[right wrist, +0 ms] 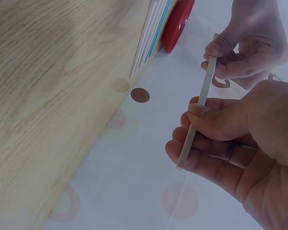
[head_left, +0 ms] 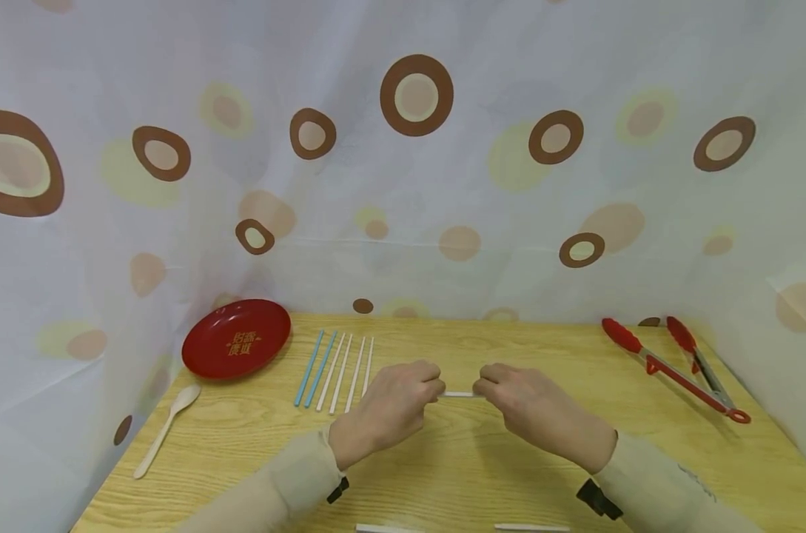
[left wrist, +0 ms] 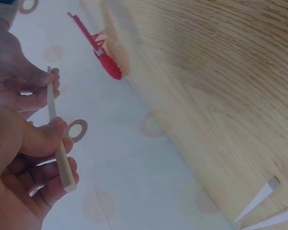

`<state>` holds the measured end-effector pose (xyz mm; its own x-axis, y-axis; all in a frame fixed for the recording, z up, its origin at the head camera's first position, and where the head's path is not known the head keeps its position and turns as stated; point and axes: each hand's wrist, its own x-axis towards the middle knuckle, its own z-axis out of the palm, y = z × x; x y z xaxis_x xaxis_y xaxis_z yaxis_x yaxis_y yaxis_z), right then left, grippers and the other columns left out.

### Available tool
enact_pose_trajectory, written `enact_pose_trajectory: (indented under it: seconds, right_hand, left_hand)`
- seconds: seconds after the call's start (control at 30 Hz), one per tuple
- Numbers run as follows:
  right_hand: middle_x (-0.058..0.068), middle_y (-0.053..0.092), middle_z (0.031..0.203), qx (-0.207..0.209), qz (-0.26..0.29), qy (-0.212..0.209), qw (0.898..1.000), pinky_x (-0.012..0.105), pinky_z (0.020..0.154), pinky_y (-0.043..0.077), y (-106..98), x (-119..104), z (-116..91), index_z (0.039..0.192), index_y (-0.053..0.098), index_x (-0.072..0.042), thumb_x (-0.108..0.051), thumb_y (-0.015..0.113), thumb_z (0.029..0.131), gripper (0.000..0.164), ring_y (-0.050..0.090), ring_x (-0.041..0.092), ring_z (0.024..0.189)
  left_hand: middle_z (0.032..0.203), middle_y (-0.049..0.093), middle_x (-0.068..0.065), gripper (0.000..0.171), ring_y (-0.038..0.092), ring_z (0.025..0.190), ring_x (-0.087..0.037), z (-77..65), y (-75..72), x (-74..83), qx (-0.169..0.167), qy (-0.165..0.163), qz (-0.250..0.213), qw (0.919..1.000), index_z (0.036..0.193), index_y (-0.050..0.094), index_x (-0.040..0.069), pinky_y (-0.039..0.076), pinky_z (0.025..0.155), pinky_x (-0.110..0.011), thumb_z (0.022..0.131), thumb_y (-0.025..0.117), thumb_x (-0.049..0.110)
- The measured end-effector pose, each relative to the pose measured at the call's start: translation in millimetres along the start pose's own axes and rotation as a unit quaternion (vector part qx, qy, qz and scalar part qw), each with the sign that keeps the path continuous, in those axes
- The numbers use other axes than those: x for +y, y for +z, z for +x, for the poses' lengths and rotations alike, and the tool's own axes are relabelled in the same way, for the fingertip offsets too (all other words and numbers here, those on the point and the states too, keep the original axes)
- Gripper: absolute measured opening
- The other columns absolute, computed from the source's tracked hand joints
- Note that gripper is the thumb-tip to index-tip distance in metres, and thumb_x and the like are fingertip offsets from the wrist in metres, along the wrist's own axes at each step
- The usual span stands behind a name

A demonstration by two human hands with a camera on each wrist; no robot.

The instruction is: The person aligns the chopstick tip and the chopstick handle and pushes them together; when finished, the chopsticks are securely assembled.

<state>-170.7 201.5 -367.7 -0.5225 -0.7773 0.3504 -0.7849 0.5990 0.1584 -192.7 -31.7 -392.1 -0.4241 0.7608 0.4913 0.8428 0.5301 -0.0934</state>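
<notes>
A pale off-white chopstick (head_left: 460, 394) is held level above the table by both hands, one toward each end. My left hand (head_left: 391, 406) pinches it between thumb and fingers; the left wrist view shows the chopstick's thick square end (left wrist: 68, 184) lying over the curled fingers. On the other side, my right hand (head_left: 539, 407) pinches the thinner part (right wrist: 191, 136) with thumb and fingertips. Left of the hands, two blue chopsticks (head_left: 320, 369) and several white chopsticks (head_left: 340, 374) lie side by side, partly behind the left hand.
A red plate (head_left: 236, 339) leans at the back left, with a pale spoon (head_left: 168, 429) in front of it. Red-tipped tongs (head_left: 682, 374) lie spread at the right. Two white sticks, a left one (head_left: 385, 528) and a right one (head_left: 532, 527), show at the near edge.
</notes>
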Motion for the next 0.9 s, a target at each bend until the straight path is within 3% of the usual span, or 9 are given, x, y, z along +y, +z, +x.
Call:
enact_pose_trajectory:
  seconds: [0.2,0.57,0.7,0.8,0.9]
  right_hand:
    - [0.001,0.051,0.076,0.012,-0.005,0.002,1.000,0.018,0.048,0.042,-1.3,0.9,2.0,0.087,0.068,-0.004,0.019,0.078,0.068,0.031,0.049,0.010,0.064]
    - [0.000,0.048,0.075,-0.003,-0.020,0.011,1.000,0.019,0.047,0.040,0.6,0.3,2.4,0.087,0.069,-0.004,0.021,0.076,0.067,0.033,0.048,0.010,0.063]
    - [0.000,0.050,0.074,-0.011,-0.016,0.013,1.000,0.018,0.047,0.039,1.7,0.0,1.7,0.086,0.070,-0.005,0.018,0.077,0.070,0.029,0.048,0.010,0.062]
    - [0.000,0.050,0.073,-0.007,-0.028,0.011,1.000,0.018,0.045,0.037,3.3,0.6,1.8,0.086,0.071,-0.007,0.013,0.079,0.073,0.025,0.048,0.011,0.061]
    - [0.002,0.053,0.075,-0.002,-0.048,0.007,0.999,0.018,0.044,0.037,4.9,0.6,1.8,0.085,0.072,-0.008,0.011,0.081,0.073,0.024,0.051,0.013,0.064]
  left_hand:
    - [0.073,0.053,0.004,0.026,0.053,0.063,-0.007,1.7,-0.1,-1.3,0.033,0.011,-0.010,0.9994,0.079,0.071,0.010,0.038,0.053,-0.011,0.079,0.067,-0.016]
    - [0.072,0.051,0.003,0.026,0.051,0.062,-0.008,1.1,5.2,-0.2,0.037,-0.004,-0.028,0.9989,0.076,0.071,0.009,0.035,0.052,-0.010,0.074,0.070,-0.017]
    - [0.076,0.054,0.004,0.024,0.056,0.066,-0.007,0.0,5.7,0.0,0.012,-0.015,-0.012,0.9997,0.082,0.074,0.011,0.040,0.054,-0.009,0.076,0.074,-0.012]
    - [0.079,0.056,0.005,0.016,0.057,0.067,-0.006,0.0,2.5,1.5,-0.027,-0.035,0.006,0.9990,0.088,0.076,0.015,0.041,0.051,-0.009,0.082,0.079,0.000]
    - [0.079,0.057,0.006,0.004,0.054,0.063,-0.003,1.0,-1.4,5.2,-0.067,-0.059,-0.003,0.9960,0.090,0.075,0.016,0.038,0.048,-0.010,0.090,0.075,0.013]
